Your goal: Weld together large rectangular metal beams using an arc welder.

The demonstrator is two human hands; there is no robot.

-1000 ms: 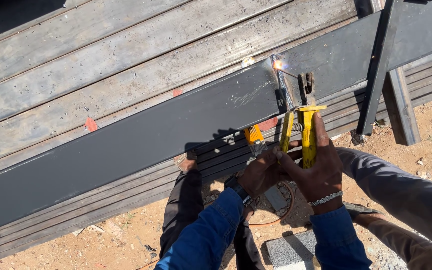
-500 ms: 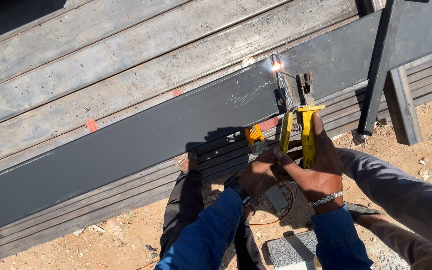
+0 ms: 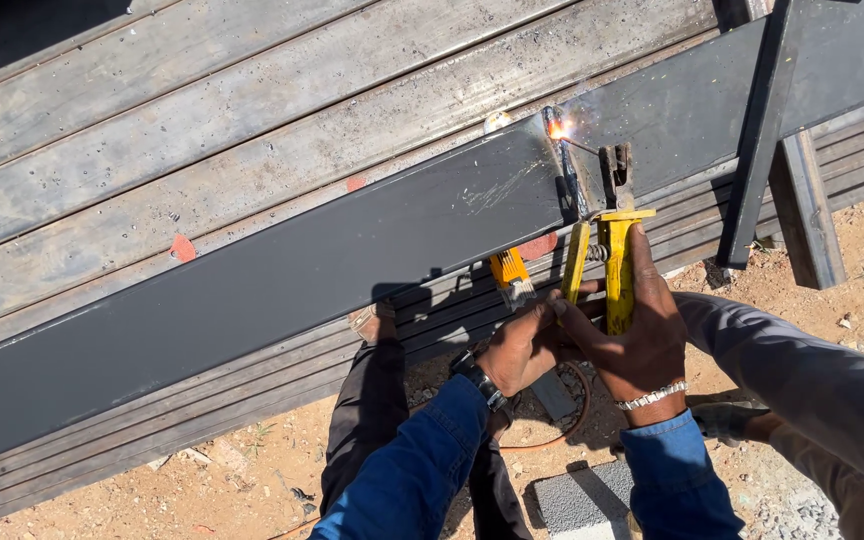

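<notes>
Outdoor ground of reddish sandy dirt (image 3: 152, 500), with long rusty steel beams (image 3: 252, 130) lying stacked across it.

Item: yellow electrode holder (image 3: 614, 270), standing upright against a dark painted steel bar (image 3: 282, 290); its rod is reaching to a seam where a bright arc (image 3: 558, 129) is glowing.

Right hand (image 3: 642, 345): fingers clenched around the holder's handle, a metal bracelet showing at the wrist. Left hand (image 3: 524, 345): fingers curling against the lower handle and the right hand, steadying; a watch on the wrist. Both arms are wearing blue denim sleeves.

Nearby: a yellow-handled tool (image 3: 510, 272) lying on the beams just left of the holder; a dark angled steel post (image 3: 757, 140) crossing the bar at right; a grey concrete block (image 3: 582, 500) on the ground; another person's grey sleeve (image 3: 812, 390) entering from the right.

Labels: red-orange patches (image 3: 183, 247) marking the beams.

Change: the arc is sitting at nearly the same spot as half a second earlier; both hands are keeping their grip.
</notes>
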